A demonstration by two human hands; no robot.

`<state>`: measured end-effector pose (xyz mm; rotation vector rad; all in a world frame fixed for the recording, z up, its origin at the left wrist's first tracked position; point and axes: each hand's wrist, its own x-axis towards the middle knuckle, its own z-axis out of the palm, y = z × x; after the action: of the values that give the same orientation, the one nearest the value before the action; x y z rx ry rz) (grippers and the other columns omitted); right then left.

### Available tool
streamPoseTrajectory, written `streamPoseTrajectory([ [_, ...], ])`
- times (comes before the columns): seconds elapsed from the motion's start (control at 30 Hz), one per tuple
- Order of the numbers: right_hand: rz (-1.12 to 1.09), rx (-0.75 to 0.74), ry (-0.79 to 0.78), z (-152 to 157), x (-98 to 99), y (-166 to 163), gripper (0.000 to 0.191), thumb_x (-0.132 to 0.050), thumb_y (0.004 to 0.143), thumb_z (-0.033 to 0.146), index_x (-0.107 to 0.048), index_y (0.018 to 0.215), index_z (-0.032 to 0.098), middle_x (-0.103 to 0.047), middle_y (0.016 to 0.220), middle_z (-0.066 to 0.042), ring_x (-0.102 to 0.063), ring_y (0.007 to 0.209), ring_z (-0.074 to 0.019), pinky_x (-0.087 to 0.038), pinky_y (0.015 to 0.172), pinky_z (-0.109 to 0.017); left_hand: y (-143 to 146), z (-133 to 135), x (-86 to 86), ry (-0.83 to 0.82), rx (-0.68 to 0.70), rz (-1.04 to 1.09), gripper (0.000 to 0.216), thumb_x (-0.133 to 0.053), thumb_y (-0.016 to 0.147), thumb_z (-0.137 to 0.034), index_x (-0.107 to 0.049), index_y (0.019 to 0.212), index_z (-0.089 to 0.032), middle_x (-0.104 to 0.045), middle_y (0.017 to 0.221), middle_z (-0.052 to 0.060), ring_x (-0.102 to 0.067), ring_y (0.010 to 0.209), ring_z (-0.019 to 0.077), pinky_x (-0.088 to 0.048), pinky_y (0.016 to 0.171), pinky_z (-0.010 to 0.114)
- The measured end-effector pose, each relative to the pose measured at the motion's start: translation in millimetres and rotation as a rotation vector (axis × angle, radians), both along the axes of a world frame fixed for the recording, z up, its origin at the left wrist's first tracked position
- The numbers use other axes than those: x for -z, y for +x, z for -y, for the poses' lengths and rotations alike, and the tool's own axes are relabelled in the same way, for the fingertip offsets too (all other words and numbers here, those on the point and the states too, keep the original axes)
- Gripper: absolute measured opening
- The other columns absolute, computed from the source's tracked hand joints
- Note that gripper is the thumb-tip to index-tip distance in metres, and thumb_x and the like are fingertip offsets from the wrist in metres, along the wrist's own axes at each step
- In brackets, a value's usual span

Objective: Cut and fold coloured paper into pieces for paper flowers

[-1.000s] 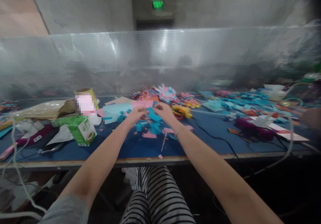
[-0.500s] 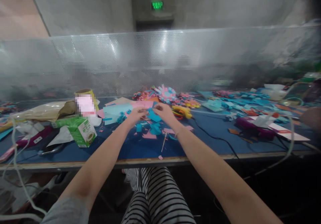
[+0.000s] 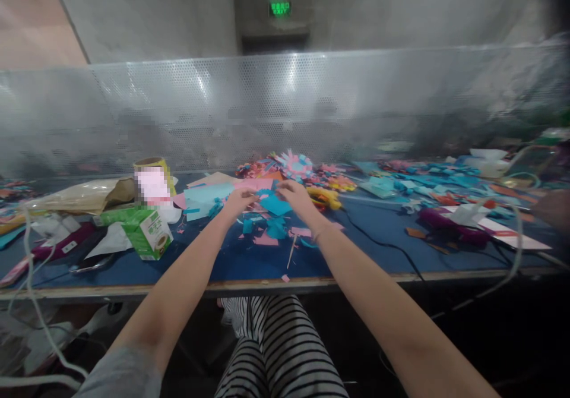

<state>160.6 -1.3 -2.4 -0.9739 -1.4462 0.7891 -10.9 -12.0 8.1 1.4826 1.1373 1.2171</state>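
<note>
A piece of blue paper [image 3: 276, 204] with a notched upper left edge is between my two hands, above the blue table. My right hand [image 3: 294, 197] pinches it near its upper right side. My left hand [image 3: 240, 201] is closed, fingertips together close to the paper's left edge; whatever is in them is too small to make out. Below lie crumpled blue paper scraps [image 3: 276, 228] and pink paper scraps [image 3: 266, 239]. Just behind my hands is a sheet of pink paper [image 3: 253, 184], with a light blue sheet [image 3: 200, 201] to the left.
A pink and blue paper flower [image 3: 294, 165] tops a pile at the back. Right of my hand lies a yellow tool [image 3: 327, 198] with a black cord. A green carton [image 3: 149, 234] and a phone [image 3: 95, 263] sit left. Purple power strips [image 3: 463, 227] and cables flank the table.
My hands have moved slightly apart. The blue paper between them has turned, and more of its flat face and notched edge shows.
</note>
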Motion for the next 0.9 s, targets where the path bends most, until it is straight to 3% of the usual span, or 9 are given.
streamPoseTrajectory([
  [0.2,0.157,0.136,0.057,-10.9,5.8,7.3,0.016,-0.044,0.055,0.010,-0.053,0.067,0.016,-0.056,0.061,0.000,-0.053,0.058,-0.0124,-0.045,0.060,-0.027,-5.6,-4.6,-0.4,-0.070,-0.041,0.089,0.025,-0.070,0.050,-0.023,-0.052,0.066,-0.014,-0.060,0.059,0.001,-0.055,0.052,0.0114,-0.043,0.054,0.025],
  [0.47,0.273,0.048,0.132,-1.2,3.8,3.5,0.018,-0.054,0.063,0.026,-0.059,0.076,0.014,-0.062,0.078,-0.005,-0.056,0.073,-0.0148,-0.044,0.073,-0.030,-4.6,-10.6,8.3,-0.030,-0.035,0.126,0.020,-0.069,0.047,-0.020,-0.054,0.060,-0.014,-0.050,0.048,-0.004,-0.046,0.046,0.0066,-0.035,0.048,0.021],
  [0.57,0.286,0.003,0.086,7.6,-1.2,-1.4,0.022,-0.054,0.066,0.031,-0.059,0.079,0.014,-0.062,0.078,-0.005,-0.056,0.067,-0.0136,-0.044,0.065,-0.027,-1.3,-8.3,10.3,-0.029,-0.009,0.052,0.022,-0.069,0.046,-0.022,-0.056,0.061,-0.014,-0.051,0.050,-0.003,-0.047,0.049,0.0076,-0.035,0.048,0.021],
  [0.7,0.284,0.012,0.035,15.6,-5.3,-5.7,0.013,-0.052,0.066,0.025,-0.057,0.070,0.014,-0.057,0.059,-0.001,-0.051,0.052,-0.0104,-0.041,0.053,-0.023,2.6,-4.4,10.0,0.011,0.044,-0.015,0.025,-0.070,0.046,-0.025,-0.056,0.065,-0.014,-0.053,0.055,-0.002,-0.048,0.052,0.0086,-0.037,0.050,0.022],
  [0.9,0.268,0.002,0.046,19.4,-7.8,-8.0,0.009,-0.051,0.064,0.023,-0.053,0.063,0.015,-0.050,0.050,0.002,-0.047,0.047,-0.0093,-0.038,0.049,-0.022,4.6,-6.1,9.9,0.137,0.022,-0.131,0.027,-0.067,0.054,-0.034,-0.059,0.071,-0.014,-0.057,0.064,0.001,-0.051,0.061,0.0108,-0.040,0.056,0.023],
])
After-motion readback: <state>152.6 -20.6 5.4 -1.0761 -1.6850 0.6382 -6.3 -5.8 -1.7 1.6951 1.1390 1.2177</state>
